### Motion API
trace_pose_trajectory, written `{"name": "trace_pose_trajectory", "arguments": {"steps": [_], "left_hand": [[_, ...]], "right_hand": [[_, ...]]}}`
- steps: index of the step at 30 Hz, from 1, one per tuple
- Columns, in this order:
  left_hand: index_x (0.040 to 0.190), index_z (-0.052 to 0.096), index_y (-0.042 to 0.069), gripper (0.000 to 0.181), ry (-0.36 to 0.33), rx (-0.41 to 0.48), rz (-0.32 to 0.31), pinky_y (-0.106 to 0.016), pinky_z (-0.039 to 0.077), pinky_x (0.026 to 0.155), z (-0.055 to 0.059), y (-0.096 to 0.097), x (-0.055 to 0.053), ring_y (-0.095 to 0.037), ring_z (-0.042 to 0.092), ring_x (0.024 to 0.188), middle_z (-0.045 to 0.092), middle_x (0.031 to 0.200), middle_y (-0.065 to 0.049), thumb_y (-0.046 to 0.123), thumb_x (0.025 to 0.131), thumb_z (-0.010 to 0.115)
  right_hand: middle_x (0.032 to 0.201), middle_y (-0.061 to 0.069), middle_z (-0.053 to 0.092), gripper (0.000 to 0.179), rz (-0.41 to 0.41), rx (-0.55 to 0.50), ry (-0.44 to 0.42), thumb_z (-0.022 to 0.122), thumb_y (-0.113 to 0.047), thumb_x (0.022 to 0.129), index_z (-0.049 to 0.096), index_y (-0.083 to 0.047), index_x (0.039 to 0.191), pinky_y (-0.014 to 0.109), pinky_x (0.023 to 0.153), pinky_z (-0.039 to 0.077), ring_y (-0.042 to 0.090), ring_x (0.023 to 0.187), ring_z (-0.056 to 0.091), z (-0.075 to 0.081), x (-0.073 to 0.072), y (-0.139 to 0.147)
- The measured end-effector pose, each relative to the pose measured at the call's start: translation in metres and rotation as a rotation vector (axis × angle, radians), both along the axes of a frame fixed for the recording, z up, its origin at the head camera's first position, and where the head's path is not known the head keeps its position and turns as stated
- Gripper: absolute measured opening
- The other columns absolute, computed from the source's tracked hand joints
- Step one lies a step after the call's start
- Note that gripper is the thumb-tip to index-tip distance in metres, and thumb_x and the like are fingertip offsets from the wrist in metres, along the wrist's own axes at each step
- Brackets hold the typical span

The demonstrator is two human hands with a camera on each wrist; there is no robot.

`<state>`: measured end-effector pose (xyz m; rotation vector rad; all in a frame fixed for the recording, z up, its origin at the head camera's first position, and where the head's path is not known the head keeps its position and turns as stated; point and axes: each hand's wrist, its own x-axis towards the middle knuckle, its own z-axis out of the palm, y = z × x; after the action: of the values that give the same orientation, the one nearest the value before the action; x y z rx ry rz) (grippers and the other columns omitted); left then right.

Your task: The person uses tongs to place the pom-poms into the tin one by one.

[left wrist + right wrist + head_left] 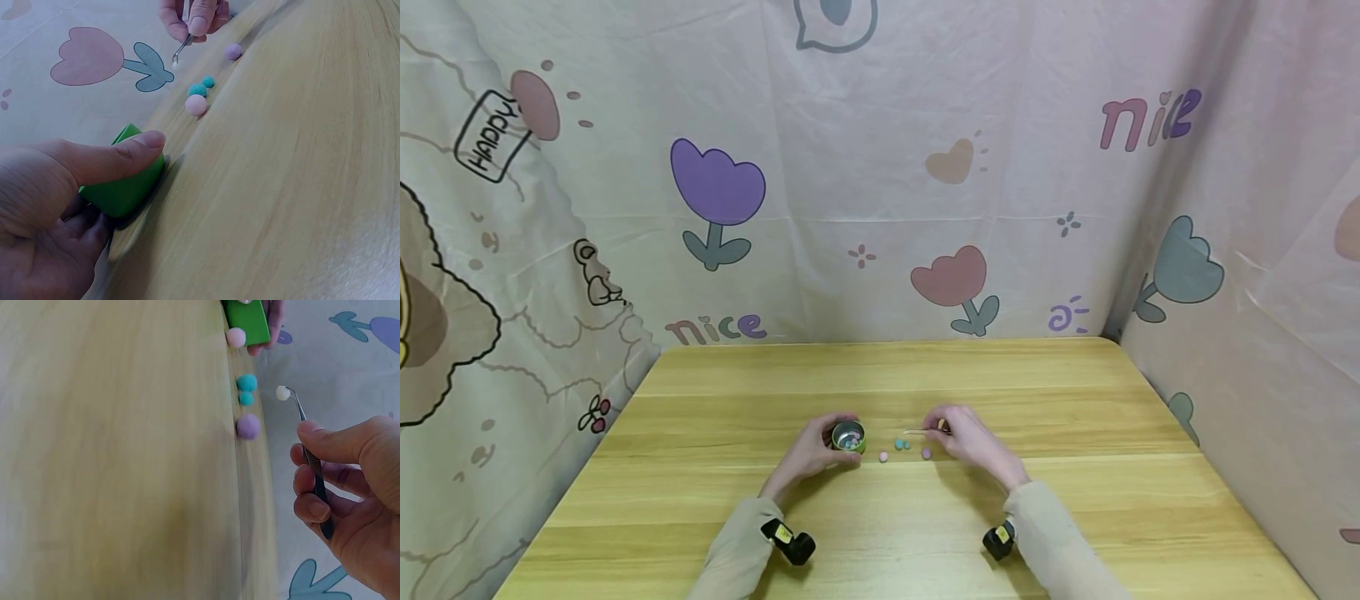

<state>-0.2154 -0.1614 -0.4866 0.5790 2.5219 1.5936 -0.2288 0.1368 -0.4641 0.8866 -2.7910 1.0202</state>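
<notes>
My left hand (814,446) grips a small green tin (128,187) from the side, thumb along its wall. In the head view several small pale and bluish balls show inside the tin, its top facing up. My right hand (356,481) holds dark bent-tip tweezers (317,478) between thumb and fingers. A white pompom (283,393) is pinched at the tweezer tip, held above the table. On the table between the hands lie a pink pompom (195,105), two teal pompoms (247,382) of different size, and a purple pompom (248,426) nearest the right hand.
The wooden table (880,525) reaches back to a hanging cloth (850,167) printed with flowers and words, which also covers both sides. Each sleeved wrist wears a black camera, the left camera (788,542) and the right camera (999,540).
</notes>
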Motion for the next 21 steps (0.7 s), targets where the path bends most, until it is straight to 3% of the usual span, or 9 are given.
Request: {"name": "trace_pose_trajectory", "arguments": {"steps": [13, 21], "left_hand": [[0.135, 0.054, -0.007, 0.067, -0.018, 0.009, 0.004, -0.055, 0.051, 0.105, 0.0, 0.0, 0.001, -0.042, 0.063, 0.118, 0.063, 0.128, -0.029, 0.003, 0.076, 0.085], [0.134, 0.054, -0.008, 0.067, -0.013, 0.007, 0.006, -0.055, 0.051, 0.105, 0.001, 0.001, 0.001, -0.042, 0.063, 0.118, 0.063, 0.128, -0.029, 0.002, 0.076, 0.085]], "right_hand": [[0.091, 0.011, 0.07, 0.007, 0.057, -0.082, -0.122, 0.065, -0.002, 0.094, 0.07, -0.002, 0.098, 0.019, 0.051, 0.053, 0.023, 0.062, 0.068, 0.005, 0.003, -0.022], [0.087, 0.007, 0.072, 0.005, 0.068, -0.037, -0.041, 0.068, -0.005, 0.092, 0.072, -0.004, 0.096, 0.016, 0.054, 0.052, 0.013, 0.065, 0.064, 0.007, 0.002, -0.034]]}}
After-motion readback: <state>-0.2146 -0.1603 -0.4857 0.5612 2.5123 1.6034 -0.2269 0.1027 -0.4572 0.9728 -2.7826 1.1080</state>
